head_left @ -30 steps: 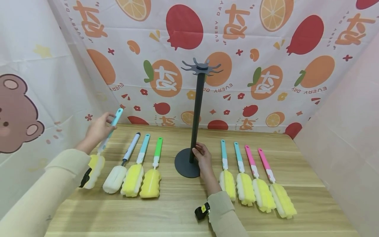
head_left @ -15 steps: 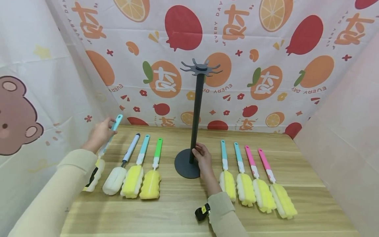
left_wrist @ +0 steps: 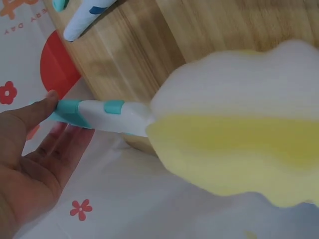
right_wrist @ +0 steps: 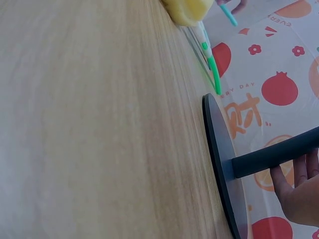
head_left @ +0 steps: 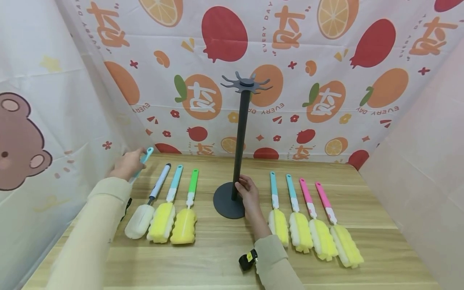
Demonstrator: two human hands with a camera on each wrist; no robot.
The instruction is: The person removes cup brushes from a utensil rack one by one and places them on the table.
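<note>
Left hand: the left hand [head_left: 127,165] is near the far left corner of the bench [head_left: 224,257], its fingers curled round the teal handle of a sponge brush [head_left: 146,155]; the grip is clamped on that handle.
Held brush: in the left wrist view the sponge brush [left_wrist: 239,144] shows a yellow and white sponge head, with the thumb [left_wrist: 30,112] lying against its teal and white handle; the head looks to hang past the bench's left edge, though from the head view the sleeve hides it.
Right hand: the right hand [head_left: 246,195] is at the middle of the bench, fingers wrapped round the low end of the black stand's pole [head_left: 241,133]; this grip is clamped on the pole.
Stand: the black stand [right_wrist: 224,164] rests upright on its round base [head_left: 224,203], and its hook crown [head_left: 246,81] carries nothing.
Left row: three brushes lie flat side by side toward the left edge, a white-headed brush [head_left: 139,219], a teal-handled brush [head_left: 161,219] and a green-handled brush [head_left: 185,223], handles pointing to the far edge.
Right row: two teal-handled brushes [head_left: 279,219] and two pink-handled brushes [head_left: 320,237] lie in a row right of the base, the nearest one just beside the right wrist.
Surround: a fruit-print cloth [head_left: 326,60] hangs behind the far edge.
</note>
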